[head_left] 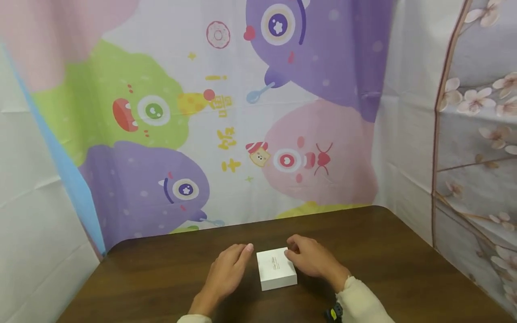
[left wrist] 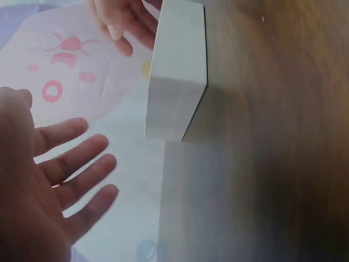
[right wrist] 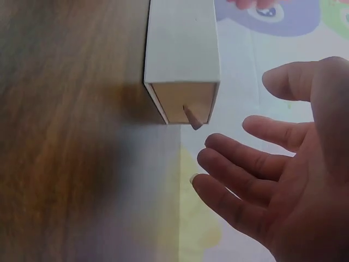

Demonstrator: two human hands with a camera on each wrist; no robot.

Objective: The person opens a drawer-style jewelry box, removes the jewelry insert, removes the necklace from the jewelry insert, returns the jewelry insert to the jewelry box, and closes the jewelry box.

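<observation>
A small white box [head_left: 276, 268] with faint printed lettering lies flat on the brown table. My left hand [head_left: 228, 272] is held just left of the box, fingers extended and apart from it; in the left wrist view its fingers [left wrist: 82, 164] are spread. Close by the far right corner, my right hand [head_left: 313, 257] has its thumb overlapping the box edge in the head view. The right wrist view shows those fingers [right wrist: 240, 185] loosely bent with nothing between them. There, the box end has a beige recessed face with a short ribbon tab [right wrist: 192, 118] sticking out.
The dark wood table [head_left: 161, 278] extends around the box to a rounded far edge. Behind it hangs a cartoon-printed curtain [head_left: 234, 193]. A floral cloth [head_left: 476, 179] hangs on the right, and a pale cloth [head_left: 36, 215] on the left.
</observation>
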